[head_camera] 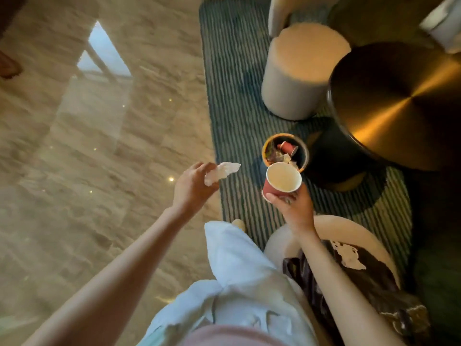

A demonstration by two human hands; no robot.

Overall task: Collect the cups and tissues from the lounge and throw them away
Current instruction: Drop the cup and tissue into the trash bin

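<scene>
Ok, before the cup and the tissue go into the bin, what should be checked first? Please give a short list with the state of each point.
1. Right hand holds the cup firmly: ok, fingers wrap its lower part.
2. Cup is empty, nothing to spill: ok, its inside looks bare.
3. Left hand holds the tissue: ok, pinched at the fingertips.
4. Bin is open: ok, no lid, rubbish shows inside.
5. Bin has room: cannot tell, a red cup and scraps already lie in it.
6. Tissue is over the bin: not ok, it hangs left of the rim, over the rug's edge.
</scene>
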